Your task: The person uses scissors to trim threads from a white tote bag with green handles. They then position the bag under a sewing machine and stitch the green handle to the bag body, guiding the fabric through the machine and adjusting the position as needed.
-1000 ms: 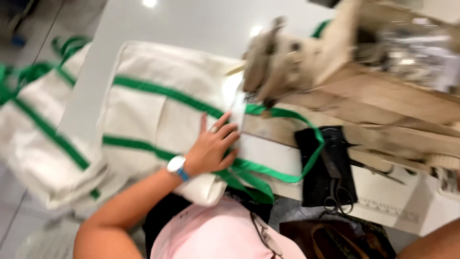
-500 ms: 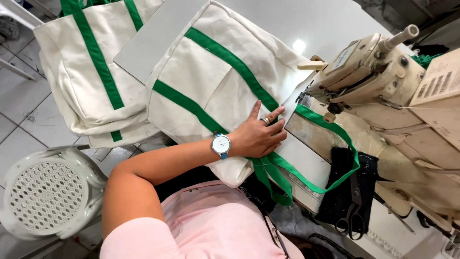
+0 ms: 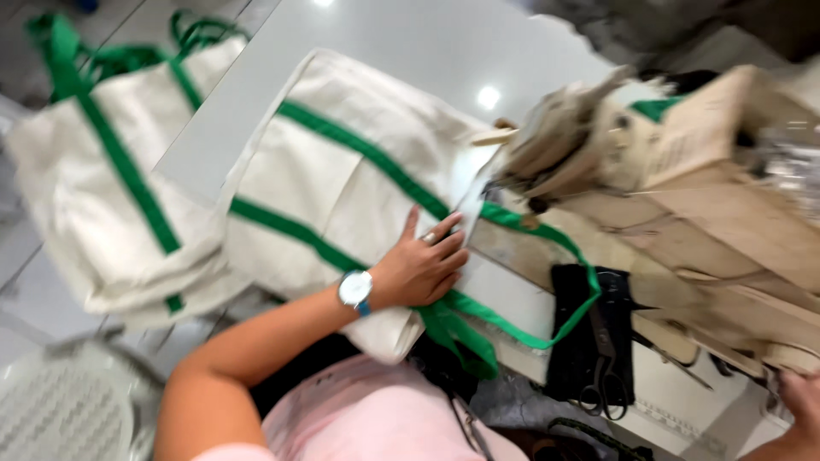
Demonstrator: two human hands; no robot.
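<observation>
Canvas bag at the needle: slippage and pinch risks

Canvas bag [image 3: 342,183], cream with green webbing stripes. Location: flat on the white tabletop [image 3: 401,43], its near edge under the left hand [image 3: 418,271], its bulk spreading away beyond the fingertips.

Left hand: fingers [image 3: 444,248] extended and pressed flat on the cloth, open, gripping nothing; a wristwatch [image 3: 354,288] sits behind the knuckles.

Right hand [image 3: 799,401]: only an edge shows at the far right, well apart from the bag; whether its fingers are open or closed cannot be told.

Sewing machine [image 3: 615,162]: beige, blurred, just ahead of the left fingertips. The needle itself cannot be made out.

Green strap [image 3: 559,248]: loops out from under the palm, past the machine base, and trails off the tabletop edge below the hand.

Scissors [image 3: 602,376]: lying on a dark pouch to the right of the palm, clear of it.

Second bag [image 3: 111,188]: same make, hanging off the tabletop, well to the left of the wrist.

Hazards, as judged:
- Fingertips lie close to the machine's working end; a forward slide could bring them under it.
- The loose strap may snag or be drawn into a seam, pulling the cloth askew.
- One flat palm is a light hold; the heavy overhang could drag the bag off line.
</observation>
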